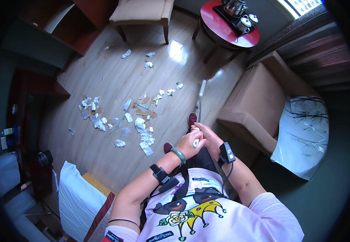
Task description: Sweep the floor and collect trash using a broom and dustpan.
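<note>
Both of my hands are closed on the handle of a floor mop or broom (199, 103), whose pole runs away from me past my shoe to a pale, narrow head on the floor. My left hand (190, 143) grips near the white, rounded end of the handle. Just beyond it, my right hand (206, 136) wraps the pole. Crumpled white tissues (144, 134) and torn brown cardboard pieces (140, 112) lie scattered on the wooden floor ahead and to the left. A green-and-white strip (143, 106) lies among them.
A beige armchair (244, 99) stands at the right, with a clear printed plastic sheet (302, 133) over it. Farther off are a red round table (214, 27) holding a kettle and lidded cups, and a beige chair (144, 12). A bed corner (78, 196) is at the lower left.
</note>
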